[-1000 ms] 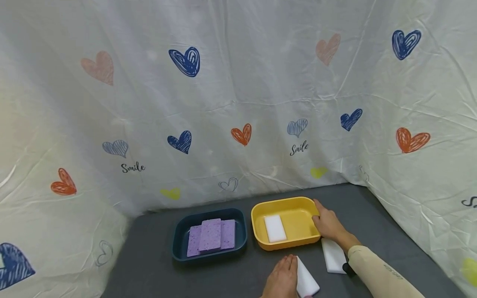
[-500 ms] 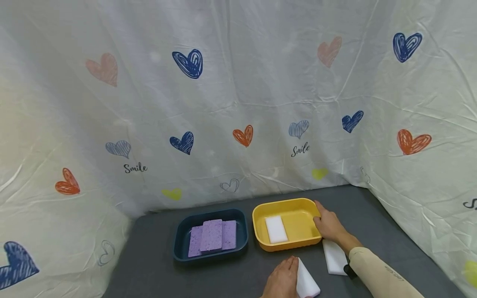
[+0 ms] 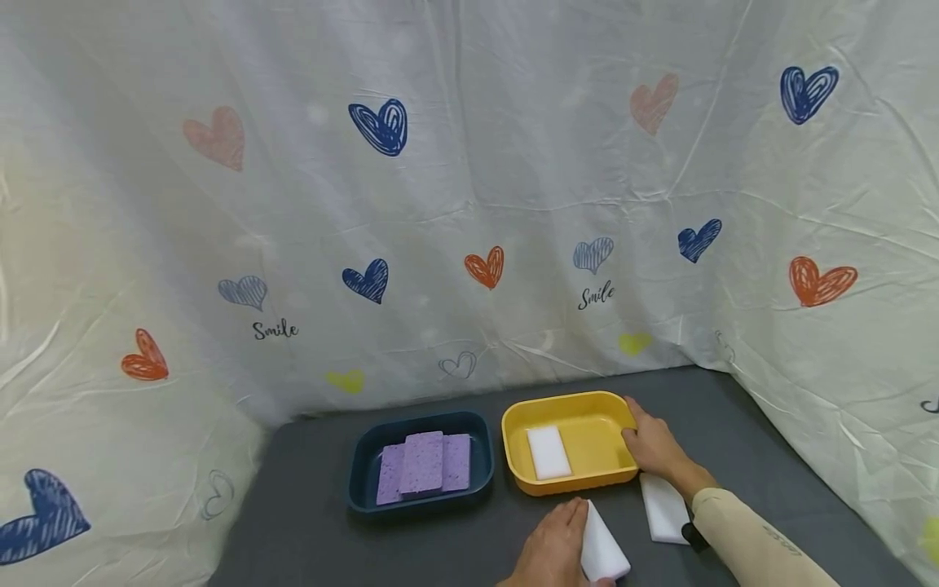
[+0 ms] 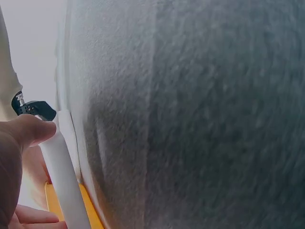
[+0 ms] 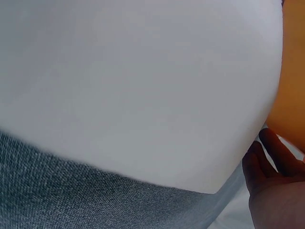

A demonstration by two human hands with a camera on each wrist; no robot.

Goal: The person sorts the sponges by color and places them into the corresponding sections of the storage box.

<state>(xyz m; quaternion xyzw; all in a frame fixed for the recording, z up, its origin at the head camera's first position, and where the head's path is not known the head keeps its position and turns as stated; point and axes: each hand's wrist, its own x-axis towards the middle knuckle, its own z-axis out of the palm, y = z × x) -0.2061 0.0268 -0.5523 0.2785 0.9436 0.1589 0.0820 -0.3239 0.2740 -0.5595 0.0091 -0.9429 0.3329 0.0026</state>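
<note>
My left hand point(image 3: 552, 548) holds a white sponge point(image 3: 605, 548) between thumb and fingers, just in front of the yellow tray point(image 3: 539, 487). In the left wrist view the thumb point(image 4: 35, 129) lies on one edge of that sponge point(image 4: 66, 176) and the fingers are at the other side. My right hand point(image 3: 655, 447) grips the yellow tray by its right end. One white sponge point(image 3: 549, 453) lies inside this tray, toward its left. Below my right wrist another white sponge point(image 3: 664, 509) lies on the table; a large white surface point(image 5: 143, 90) fills much of the right wrist view.
Left of the yellow tray stands a dark blue tray point(image 3: 356, 481) with purple sponges point(image 3: 422, 463) in it, one lying over two others. A dark grey cloth point(image 3: 308, 522) covers the table. Behind and at the sides hangs a white curtain point(image 3: 411, 326) printed with hearts.
The head view has shifted a little, so the scene sits slightly further right. Both hands keep their holds, and the trays and sponges stay nearly where they were.
</note>
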